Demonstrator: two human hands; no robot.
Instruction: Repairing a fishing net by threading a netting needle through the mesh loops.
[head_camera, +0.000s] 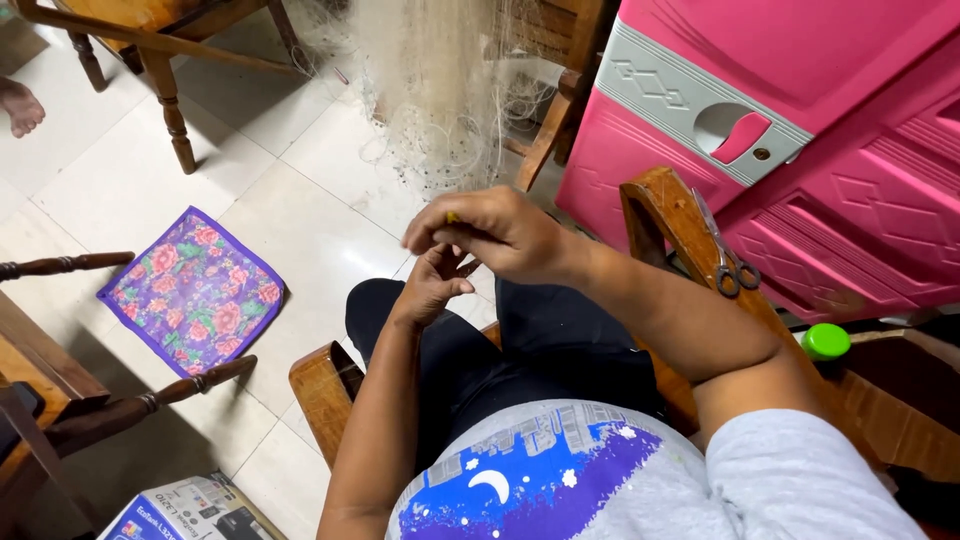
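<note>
Left of the wooden armchair (325, 385), on the pale tiled floor (300, 190), a purple floral cloth (193, 292) was laid flat, with a printed cardboard box (185, 512) nearer the camera, also left of the armchair. Beyond the cloth, further chairs (150, 40) were seen, and another person's bare foot (20, 107) was just caught at the picture's left edge.

Over the armchair's seat, above the lap, the left hand (432, 285) was held with its fingers curled together under the right; what it pinched could not be made out. Directly above it and touching it, the right hand (497, 235) was closed around a small yellow tool (453, 218), of which only the tip was shown. Beyond both hands, well ahead of the armchair, a pale fishing net (430, 90) was hung down to the floor, its fine strands being drawn towards the fingers.

On the armchair's right armrest (665, 215) a pair of scissors (728, 262) was laid. Right of that armrest a pink plastic cabinet (800, 130) was stood, and beside it a green cap (826, 341) was seen.
</note>
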